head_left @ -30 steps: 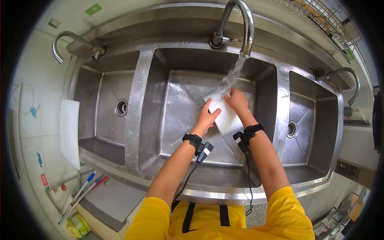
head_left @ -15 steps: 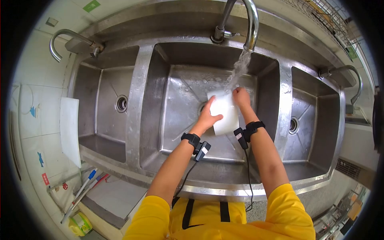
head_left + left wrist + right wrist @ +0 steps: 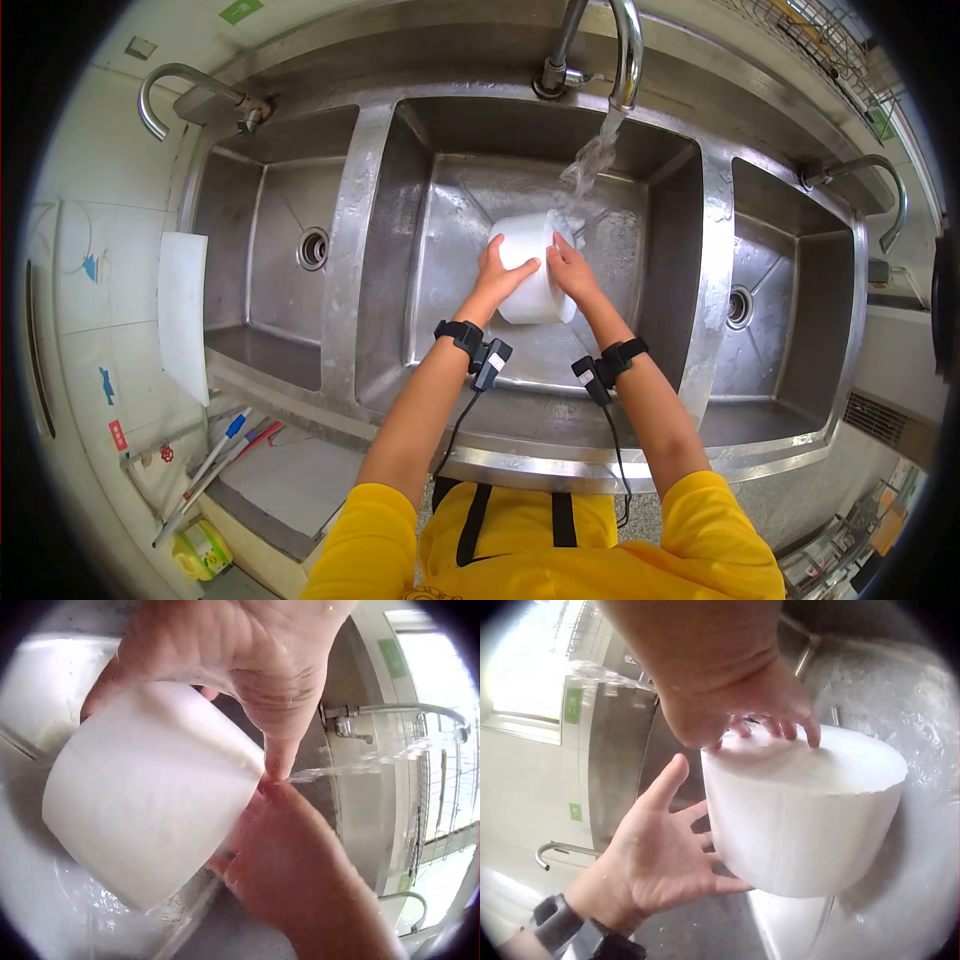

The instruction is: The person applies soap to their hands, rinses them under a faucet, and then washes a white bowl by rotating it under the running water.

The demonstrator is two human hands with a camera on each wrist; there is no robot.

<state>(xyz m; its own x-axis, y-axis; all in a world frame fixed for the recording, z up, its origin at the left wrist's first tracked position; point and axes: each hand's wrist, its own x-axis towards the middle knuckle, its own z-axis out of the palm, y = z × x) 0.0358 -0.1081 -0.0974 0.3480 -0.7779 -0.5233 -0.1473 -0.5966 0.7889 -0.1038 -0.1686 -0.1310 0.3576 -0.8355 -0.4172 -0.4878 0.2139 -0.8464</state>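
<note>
Head view: a white round container [image 3: 535, 292] is held tilted in the middle basin [image 3: 632, 262], about midway between that basin's left and right edges (I cannot tell whether it touches the floor). The left hand [image 3: 495, 283] supports its wall with fingers spread wide and nearly straight; in the left wrist view its thumb tip meets or almost meets the other hand. The right hand [image 3: 574, 275] grips the container at the end facing the basin's right edge, its fingertips bent onto a flat white face, which could be base or mouth.

From the curved faucet [image 3: 628, 60] at the basin's far edge, a water stream [image 3: 594, 158] falls slantwise toward the container's far side. Both forearms carry a black strap with a small camera, the left camera [image 3: 488, 364] and the right camera [image 3: 593, 378], each trailing a cable. Past the middle basin's left edge lies the left basin [image 3: 225, 245]; past its right edge, the right basin [image 3: 780, 340]. A white panel [image 3: 183, 315] stands along the left basin's outer edge.
</note>
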